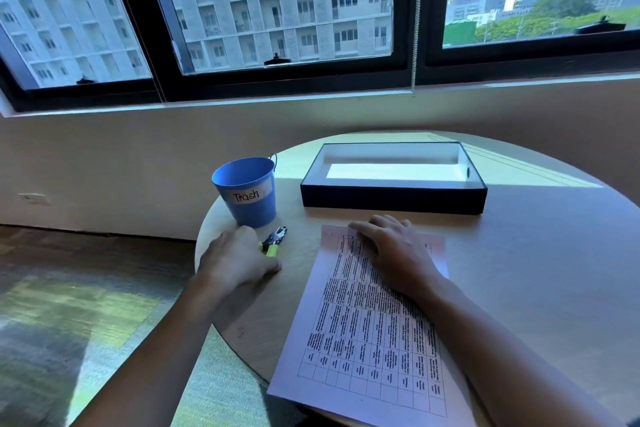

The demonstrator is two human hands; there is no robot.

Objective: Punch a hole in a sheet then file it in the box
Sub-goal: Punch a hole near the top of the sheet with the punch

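Note:
A printed sheet with a table of text lies on the round wooden table, its near corner hanging over the edge. My right hand rests flat on the sheet's far end, fingers spread. A small hole punch with yellow-green handles lies just left of the sheet. My left hand covers the handles' near ends; whether it grips them I cannot tell. A shallow black box with a white inside stands open at the back of the table.
A blue bucket labelled "Trash" stands at the table's left edge, just behind the punch. A wall and wide windows lie beyond the table. Carpeted floor is to the left.

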